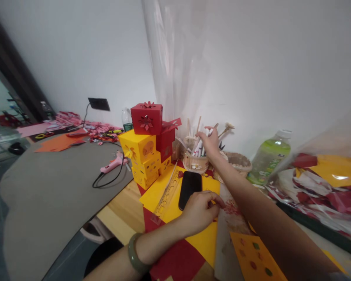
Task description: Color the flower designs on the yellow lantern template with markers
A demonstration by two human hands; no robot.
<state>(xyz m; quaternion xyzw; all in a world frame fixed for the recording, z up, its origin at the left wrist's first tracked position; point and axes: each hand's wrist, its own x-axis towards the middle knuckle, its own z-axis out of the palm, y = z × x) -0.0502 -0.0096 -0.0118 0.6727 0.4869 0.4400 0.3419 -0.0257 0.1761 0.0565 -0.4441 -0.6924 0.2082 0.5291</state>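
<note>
My right hand (211, 142) reaches into the woven pen basket (195, 163), its fingers closed on a slim pen (216, 126) among several white markers (198, 148). My left hand (199, 210), with a green bangle (136, 253) on its wrist, rests loosely curled over yellow paper (207, 238). A gap shows between its thumb and fingers, and nothing is seen in it. Just beyond it lies a black phone (190, 185). Left of the phone is a clear stencil ruler (167, 198). Red paper (178, 257) sticks out below the yellow sheet.
Red (146, 119) and yellow (139, 146) cut-out paper boxes stand stacked left of the basket. A pink glue gun (112, 163) lies on the grey table (61, 195). To the right are another basket (240, 162), a green drink bottle (270, 158) and a bag of paper scraps (324, 195).
</note>
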